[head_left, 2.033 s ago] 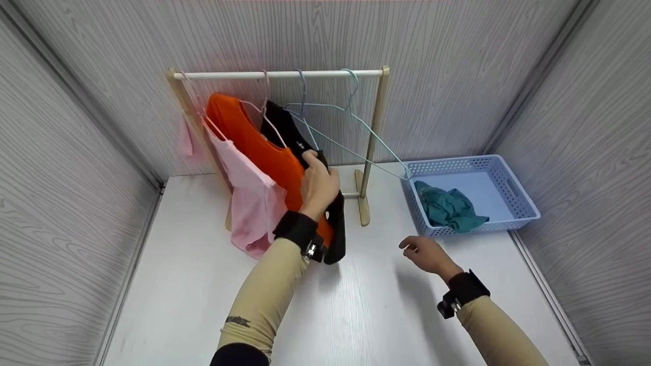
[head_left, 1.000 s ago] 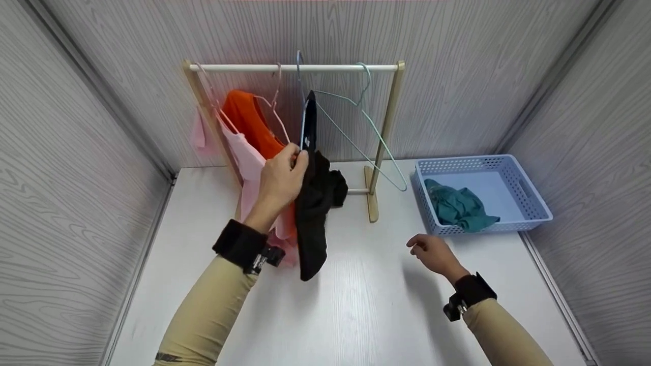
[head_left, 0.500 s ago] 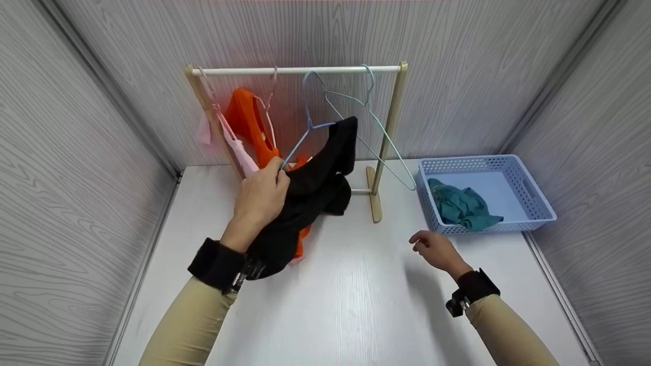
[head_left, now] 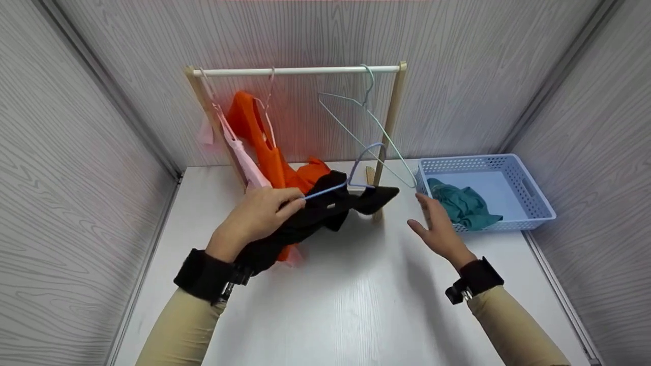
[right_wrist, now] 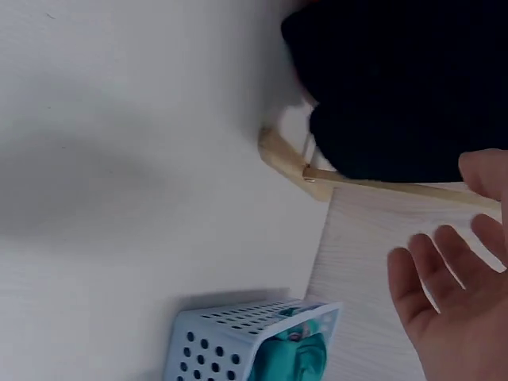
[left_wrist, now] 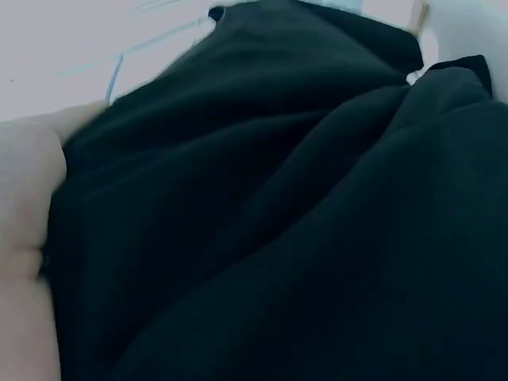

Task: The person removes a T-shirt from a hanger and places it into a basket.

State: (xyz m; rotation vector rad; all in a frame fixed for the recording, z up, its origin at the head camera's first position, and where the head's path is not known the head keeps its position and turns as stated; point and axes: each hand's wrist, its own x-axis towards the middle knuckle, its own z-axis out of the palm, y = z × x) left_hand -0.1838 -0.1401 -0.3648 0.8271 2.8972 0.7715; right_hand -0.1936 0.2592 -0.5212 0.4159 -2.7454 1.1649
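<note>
My left hand (head_left: 277,203) pinches a light blue wire hanger (head_left: 356,170) that carries a black garment (head_left: 325,211), held tilted above the white table, off the rack. In the left wrist view the black garment (left_wrist: 302,214) fills the frame, with a bit of my palm at the left edge. My right hand (head_left: 430,216) hovers open, fingers straight, just right of the garment and holding nothing. The right wrist view shows the same open hand (right_wrist: 448,286) below the black garment (right_wrist: 405,87).
A wooden rack (head_left: 300,70) at the back holds an orange shirt (head_left: 259,137), a pink garment (head_left: 239,155) and a bare teal hanger (head_left: 368,119). A blue basket (head_left: 524,178) at the right holds a teal cloth (head_left: 457,203). Grey walls enclose three sides.
My left hand lifted the blue hanger with the black garment off the rod and brought it down and toward me. My right hand rose and opened toward the garment.
</note>
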